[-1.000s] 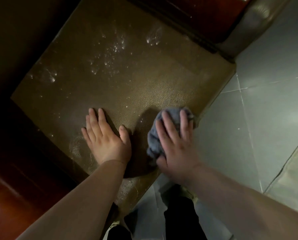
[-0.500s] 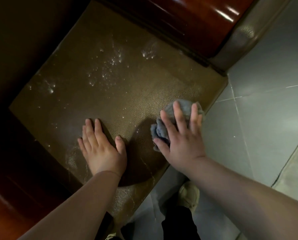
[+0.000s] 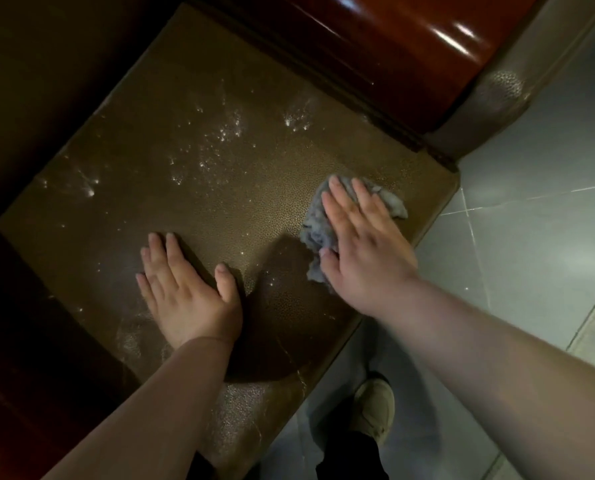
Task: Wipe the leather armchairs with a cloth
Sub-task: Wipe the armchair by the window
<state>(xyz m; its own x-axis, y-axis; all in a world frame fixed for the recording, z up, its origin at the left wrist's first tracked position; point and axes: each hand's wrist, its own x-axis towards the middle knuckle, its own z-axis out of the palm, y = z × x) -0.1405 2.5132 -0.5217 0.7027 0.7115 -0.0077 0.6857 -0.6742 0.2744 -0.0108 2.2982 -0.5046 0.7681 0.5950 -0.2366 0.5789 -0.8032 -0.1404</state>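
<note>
**Fingers flat, cloth half hidden**

Your right hand's fingers (image 3: 344,209) lie straight, pressing the grey cloth (image 3: 315,226) onto the seat cushion (image 3: 219,202) near its front right corner, covering its middle. Your left hand (image 3: 188,289) rests flat, fingers together. The armchair's left side is lost in shadow.

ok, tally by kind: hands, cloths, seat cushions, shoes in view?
hands: 2, left hand flat on the seat cushion, right hand pressing the cloth
cloths: 1, grey cloth
seat cushions: 1, brown leather seat cushion
shoes: 1, light shoe on the floor
total: 5
</note>
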